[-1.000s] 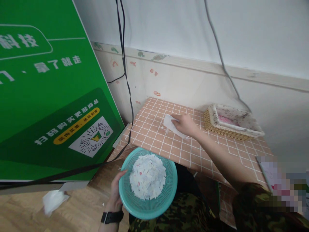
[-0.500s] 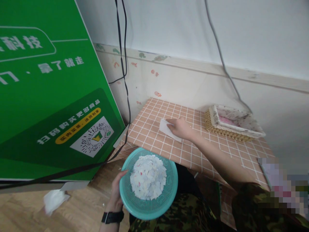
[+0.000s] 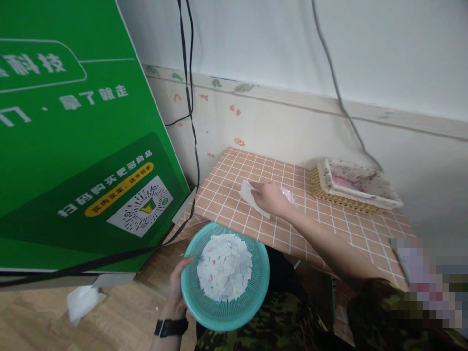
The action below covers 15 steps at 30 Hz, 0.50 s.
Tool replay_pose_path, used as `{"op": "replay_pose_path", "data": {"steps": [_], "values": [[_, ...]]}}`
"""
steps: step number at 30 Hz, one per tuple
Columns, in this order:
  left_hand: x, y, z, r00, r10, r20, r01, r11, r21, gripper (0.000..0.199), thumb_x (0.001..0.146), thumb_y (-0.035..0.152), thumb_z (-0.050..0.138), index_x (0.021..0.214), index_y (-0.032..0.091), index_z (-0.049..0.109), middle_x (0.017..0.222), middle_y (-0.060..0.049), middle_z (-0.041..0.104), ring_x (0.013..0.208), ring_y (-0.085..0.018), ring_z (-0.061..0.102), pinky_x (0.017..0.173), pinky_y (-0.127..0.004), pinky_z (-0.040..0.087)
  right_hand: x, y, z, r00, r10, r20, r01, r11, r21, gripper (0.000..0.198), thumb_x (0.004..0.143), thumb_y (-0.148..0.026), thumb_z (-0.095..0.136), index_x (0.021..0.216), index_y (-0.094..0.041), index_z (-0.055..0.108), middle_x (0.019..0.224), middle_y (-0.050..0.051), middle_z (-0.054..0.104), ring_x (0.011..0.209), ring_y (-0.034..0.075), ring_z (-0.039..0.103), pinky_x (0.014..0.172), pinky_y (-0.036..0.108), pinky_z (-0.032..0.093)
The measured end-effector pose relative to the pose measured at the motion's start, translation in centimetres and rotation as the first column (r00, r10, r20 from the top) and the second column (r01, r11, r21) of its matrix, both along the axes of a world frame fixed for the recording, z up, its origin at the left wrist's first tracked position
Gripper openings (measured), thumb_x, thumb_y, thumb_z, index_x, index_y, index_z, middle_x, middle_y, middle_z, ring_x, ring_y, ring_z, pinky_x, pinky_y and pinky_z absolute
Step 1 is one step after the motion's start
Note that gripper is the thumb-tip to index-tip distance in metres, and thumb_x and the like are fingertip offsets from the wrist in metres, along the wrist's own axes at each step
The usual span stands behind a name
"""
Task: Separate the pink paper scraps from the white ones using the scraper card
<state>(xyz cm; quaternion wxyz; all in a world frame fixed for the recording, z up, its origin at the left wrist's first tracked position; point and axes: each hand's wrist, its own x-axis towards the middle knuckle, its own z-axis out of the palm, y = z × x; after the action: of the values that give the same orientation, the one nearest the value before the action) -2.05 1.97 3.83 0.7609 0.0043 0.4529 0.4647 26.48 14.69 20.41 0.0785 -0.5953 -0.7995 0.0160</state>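
My left hand [image 3: 179, 285] grips the left rim of a teal plastic colander [image 3: 258, 287], held below the table's front edge. Inside it is a heap of torn white paper scraps [image 3: 224, 267] with a few pink bits. Over the checked tablecloth, my right hand [image 3: 272, 199] is closed on a white sheet of paper [image 3: 250, 195], its fingers bent over the sheet's upper edge. Just behind that hand, partly hidden by it, lies a small shiny pinkish piece [image 3: 287, 195] that I cannot make out.
The table [image 3: 237, 168] has a brown cloth with white grid lines. A lined wicker basket [image 3: 345, 200] with something pink inside stands at the back right. A black cable [image 3: 193, 131] hangs at left before a green panel [image 3: 109, 29]. A white bag-like thing [image 3: 83, 300] lies on the floor.
My right hand and the paper have shifted slightly left, and the shiny pinkish piece now shows behind the hand. The left hand and colander are nearly unmoved.
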Motion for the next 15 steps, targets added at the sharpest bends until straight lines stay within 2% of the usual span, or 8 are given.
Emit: {"op": "replay_pose_path", "data": {"steps": [3, 6, 9, 12, 15], "values": [[-0.1, 0.0, 0.0, 1.0, -0.002, 0.015, 0.002, 1.0, 0.007, 0.019, 0.074, 0.02, 0.061, 0.084, 0.009, 0.072, 0.07, -0.011, 0.074, 0.066, -0.027, 0.07, 0.068, -0.041, 0.056, 0.0, -0.2, 0.0, 0.997, 0.05, -0.06, -0.05, 0.999, -0.001, 0.029, 0.09, -0.026, 0.038, 0.106, -0.021, 0.062, 0.089, 0.007, 0.071, 0.076, 0.019, 0.064, 0.064, 0.027, 0.038], [-0.1, 0.1, 0.3, 1.0, 0.007, -0.001, -0.007, 1.0, -0.01, 0.016, 0.073, 0.019, 0.062, 0.079, 0.009, 0.072, 0.07, -0.012, 0.075, 0.068, -0.028, 0.07, 0.069, -0.042, 0.056, 0.2, -0.2, -0.1, 0.995, -0.063, -0.083, 0.068, 0.996, 0.054, 0.033, 0.09, -0.025, 0.038, 0.114, -0.019, 0.059, 0.091, 0.009, 0.071, 0.077, 0.021, 0.064, 0.065, 0.029, 0.039], [0.0, 0.1, 0.6, 1.0, 0.02, -0.02, -0.02, 1.0, -0.015, 0.013, 0.072, 0.017, 0.062, 0.074, 0.009, 0.072, 0.068, -0.011, 0.074, 0.066, -0.028, 0.07, 0.068, -0.041, 0.056, -0.1, -0.4, -0.7, 0.977, -0.186, -0.108, 0.196, 0.977, 0.089, 0.031, 0.089, -0.024, 0.037, 0.108, -0.017, 0.061, 0.088, 0.011, 0.071, 0.075, 0.023, 0.064, 0.064, 0.03, 0.039], [0.0, 0.1, 0.6, 1.0, 0.01, -0.01, -0.01, 1.0, -0.011, 0.013, 0.073, 0.018, 0.062, 0.076, 0.01, 0.072, 0.069, -0.011, 0.075, 0.065, -0.027, 0.07, 0.067, -0.041, 0.056, -1.0, -1.3, -2.0, 0.954, -0.255, -0.157, 0.272, 0.958, 0.096, 0.032, 0.089, -0.024, 0.035, 0.104, -0.016, 0.062, 0.08, 0.011, 0.07, 0.07, 0.023, 0.063, 0.062, 0.03, 0.039], [0.0, 0.0, 0.6, 1.0, -0.002, 0.017, 0.003, 1.0, -0.017, 0.015, 0.074, 0.02, 0.061, 0.078, 0.01, 0.072, 0.07, -0.011, 0.075, 0.068, -0.028, 0.07, 0.068, -0.04, 0.056, -1.8, -2.1, -3.4, 0.923, -0.32, -0.214, 0.347, 0.933, 0.101, 0.037, 0.09, -0.024, 0.033, 0.114, -0.014, 0.058, 0.078, 0.012, 0.07, 0.068, 0.023, 0.063, 0.061, 0.03, 0.039]]}}
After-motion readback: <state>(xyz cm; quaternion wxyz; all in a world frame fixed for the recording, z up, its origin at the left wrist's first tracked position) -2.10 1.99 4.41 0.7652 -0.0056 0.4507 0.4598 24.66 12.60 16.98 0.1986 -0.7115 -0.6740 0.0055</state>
